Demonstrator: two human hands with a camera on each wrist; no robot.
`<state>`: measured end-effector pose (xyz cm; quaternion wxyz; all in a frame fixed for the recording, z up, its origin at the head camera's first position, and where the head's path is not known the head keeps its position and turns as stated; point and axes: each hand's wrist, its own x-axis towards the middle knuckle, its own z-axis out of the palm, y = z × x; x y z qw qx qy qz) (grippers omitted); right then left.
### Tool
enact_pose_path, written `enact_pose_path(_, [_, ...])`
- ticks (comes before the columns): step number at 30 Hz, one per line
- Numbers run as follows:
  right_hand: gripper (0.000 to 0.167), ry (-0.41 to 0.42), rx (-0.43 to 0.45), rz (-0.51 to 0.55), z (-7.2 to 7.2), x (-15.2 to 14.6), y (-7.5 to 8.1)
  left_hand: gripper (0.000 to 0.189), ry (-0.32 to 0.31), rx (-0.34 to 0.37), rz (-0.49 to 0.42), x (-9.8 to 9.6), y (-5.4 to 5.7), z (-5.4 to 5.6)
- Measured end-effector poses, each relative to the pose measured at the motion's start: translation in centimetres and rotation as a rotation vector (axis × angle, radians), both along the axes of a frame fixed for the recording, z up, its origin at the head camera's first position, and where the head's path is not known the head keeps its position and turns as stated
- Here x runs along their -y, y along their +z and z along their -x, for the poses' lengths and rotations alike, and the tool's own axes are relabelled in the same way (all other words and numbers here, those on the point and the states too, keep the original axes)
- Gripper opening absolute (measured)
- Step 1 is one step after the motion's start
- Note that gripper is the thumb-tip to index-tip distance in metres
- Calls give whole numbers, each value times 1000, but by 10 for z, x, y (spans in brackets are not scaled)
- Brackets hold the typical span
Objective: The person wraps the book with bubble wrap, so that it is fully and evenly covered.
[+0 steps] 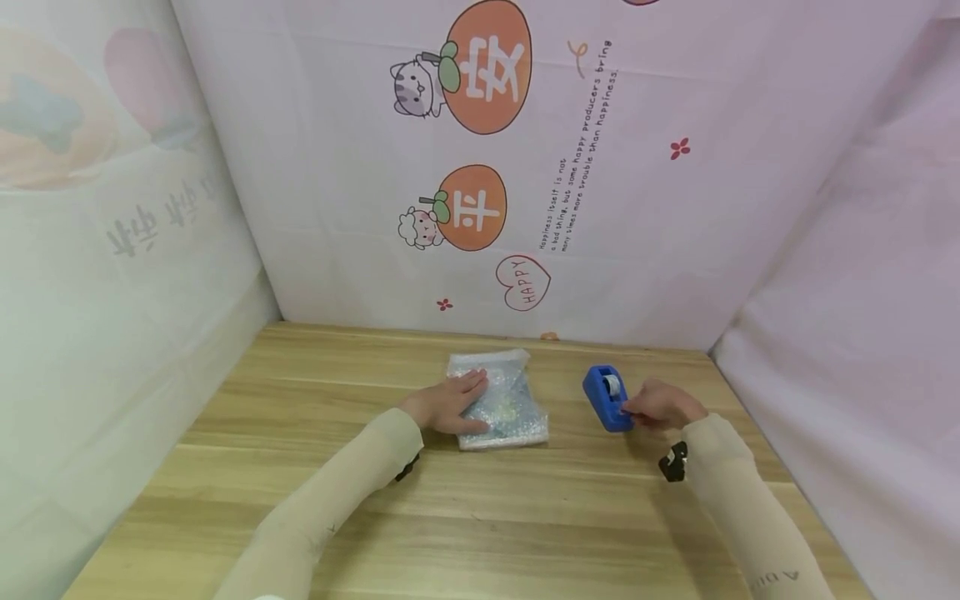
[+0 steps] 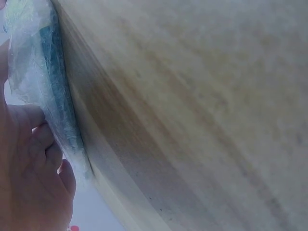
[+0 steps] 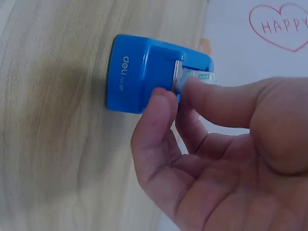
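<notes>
A flat package in bubble wrap (image 1: 512, 408) lies near the back of the wooden table. On its left part rests my left hand (image 1: 450, 406), palm down with the fingers spread. The left wrist view shows the wrapped package (image 2: 61, 82) edge-on, with a blue-green side under the clear wrap. To the right stands a blue tape dispenser (image 1: 600, 396) holding a small tape roll (image 1: 612, 385). My right hand (image 1: 663, 405) reaches its front end. Close up, the thumb and fingers of that hand (image 3: 211, 159) pinch the tape end beside the dispenser's cutter (image 3: 176, 74).
The wood-grain table (image 1: 480, 525) ends at a printed white cloth wall (image 1: 360, 275) just behind the package and dispenser. Plain white cloth hangs on the left (image 1: 112, 333) and right (image 1: 847, 333).
</notes>
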<state>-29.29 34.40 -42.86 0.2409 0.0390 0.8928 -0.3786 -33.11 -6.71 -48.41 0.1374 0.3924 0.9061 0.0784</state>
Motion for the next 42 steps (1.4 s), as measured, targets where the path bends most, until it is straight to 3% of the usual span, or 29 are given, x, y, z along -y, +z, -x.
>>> enact_pose_path(19, [20,-102,180,226,10,-19,-4,92,-3,0,3,0,0,2])
enact_pose_path(33, [21,-177,169,367,6,-25,-18,92,3,1,22,1,0,2])
enact_pose_path(42, [25,-115,116,495,-8,-37,-19,92,2,1,26,0,1,4])
